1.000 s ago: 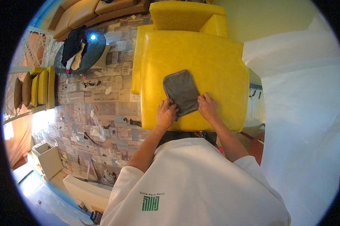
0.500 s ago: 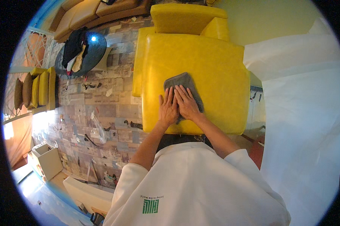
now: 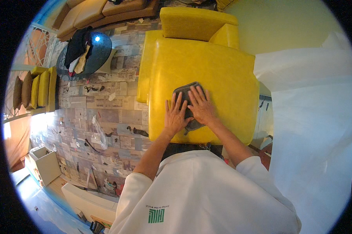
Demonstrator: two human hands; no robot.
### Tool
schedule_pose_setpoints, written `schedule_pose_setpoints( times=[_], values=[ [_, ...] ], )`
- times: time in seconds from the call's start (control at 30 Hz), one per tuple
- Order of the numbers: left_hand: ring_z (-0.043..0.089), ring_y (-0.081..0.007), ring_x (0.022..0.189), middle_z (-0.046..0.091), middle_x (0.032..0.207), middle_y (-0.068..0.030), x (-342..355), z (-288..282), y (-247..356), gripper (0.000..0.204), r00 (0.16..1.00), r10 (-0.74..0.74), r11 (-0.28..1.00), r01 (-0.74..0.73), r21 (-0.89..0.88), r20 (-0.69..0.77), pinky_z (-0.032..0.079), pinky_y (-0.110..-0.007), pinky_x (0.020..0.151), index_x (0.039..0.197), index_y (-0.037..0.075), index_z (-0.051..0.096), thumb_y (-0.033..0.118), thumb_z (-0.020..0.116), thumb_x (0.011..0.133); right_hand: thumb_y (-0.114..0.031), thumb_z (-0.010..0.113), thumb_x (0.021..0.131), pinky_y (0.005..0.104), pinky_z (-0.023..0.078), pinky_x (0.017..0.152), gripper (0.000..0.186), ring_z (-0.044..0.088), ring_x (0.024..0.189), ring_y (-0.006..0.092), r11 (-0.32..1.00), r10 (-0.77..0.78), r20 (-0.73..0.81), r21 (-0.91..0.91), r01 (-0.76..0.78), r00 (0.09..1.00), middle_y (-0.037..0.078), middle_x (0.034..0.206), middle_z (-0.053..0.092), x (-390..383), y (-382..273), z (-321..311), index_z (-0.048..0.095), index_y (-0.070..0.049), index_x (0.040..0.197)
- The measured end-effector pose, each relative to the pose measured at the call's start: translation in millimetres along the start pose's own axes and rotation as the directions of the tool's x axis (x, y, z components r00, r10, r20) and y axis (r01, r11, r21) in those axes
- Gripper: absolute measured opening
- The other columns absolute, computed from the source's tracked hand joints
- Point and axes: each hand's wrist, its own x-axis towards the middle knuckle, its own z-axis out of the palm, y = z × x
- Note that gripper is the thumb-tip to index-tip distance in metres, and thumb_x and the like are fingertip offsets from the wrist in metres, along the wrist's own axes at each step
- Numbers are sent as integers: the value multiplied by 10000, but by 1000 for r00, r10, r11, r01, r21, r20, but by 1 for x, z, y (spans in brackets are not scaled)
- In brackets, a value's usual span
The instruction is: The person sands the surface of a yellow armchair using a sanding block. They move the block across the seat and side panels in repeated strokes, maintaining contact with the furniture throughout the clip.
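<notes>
A dark grey cloth (image 3: 185,89) lies folded on the flat yellow leather-look seat (image 3: 207,64) of a large armchair. Flat on its left part rests my left hand (image 3: 176,117), fingers spread and thumb toward the cloth's near end. My right hand (image 3: 202,108) presses on the right side of the same cloth, its fingers stretched out and partly over the yellow surface. The two hands are side by side with a narrow gap between the fingers. Part of the cloth is hidden beneath my palms.
Yellow backrest (image 3: 199,23) rises at the far side. White sheeting (image 3: 312,117) hangs at the right. Scraps and a clear plastic bag (image 3: 99,132) litter the patterned floor (image 3: 117,113). At the far left stand a round dark table (image 3: 99,50) with clothes and a brown sofa (image 3: 90,13).
Both hands have spread apart a little, the right one moving rightward. The cloth has shifted slightly nearer to me and looks narrower between my hands.
</notes>
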Motion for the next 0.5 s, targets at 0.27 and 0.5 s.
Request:
schedule_pose_setpoints(
  times=[0.27,0.5],
  values=[
    [157,-423,1661,200,1789,-231,9,-1,-9,1152,999,-13,999,14,-32,34,170,-723,1266,1556,45,553,799,787,717,-570,551,1065,625,186,1309,803,273,1638,298,997,-42,43,-60,45,998,115,1759,340,29,26,6,405,-44,1655],
    [145,-434,1661,168,1796,-232,13,-5,-7,1133,997,-25,1000,24,7,77,171,-730,1262,1559,42,549,809,757,751,-525,574,1070,660,174,1303,788,250,1641,346,988,123,-12,-91,-123,992,137,1762,320,35,56,-10,395,-24,1651]
  ],
)
